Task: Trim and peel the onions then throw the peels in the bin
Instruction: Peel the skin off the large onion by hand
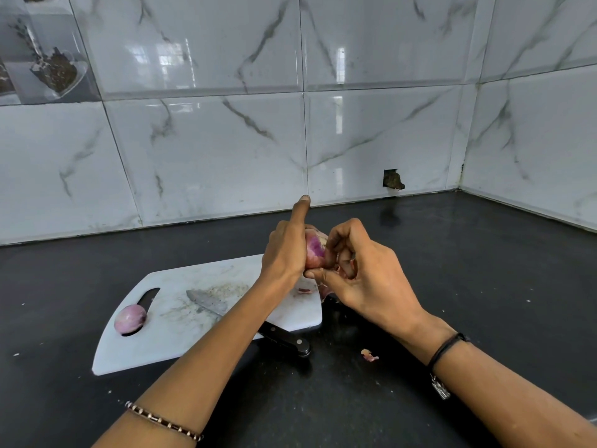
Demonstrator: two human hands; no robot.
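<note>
At the centre of the frame, the left hand [284,253] is gripping an onion [314,248] above the counter [484,253], its forefinger sticking up. The right hand [361,273] is pinching the peel [343,267] at the onion's side with curled fingers. A second onion [130,318] is lying on the cutting board [181,344] at the lower left, and a knife [206,302] is resting beside it. A peel scrap [368,354] is lying on the counter below the right hand.

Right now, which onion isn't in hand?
The resting onion, lying over the cutting board's handle slot, untouched. The held onion is gripped by the left hand; the right hand pinches at it.
</note>
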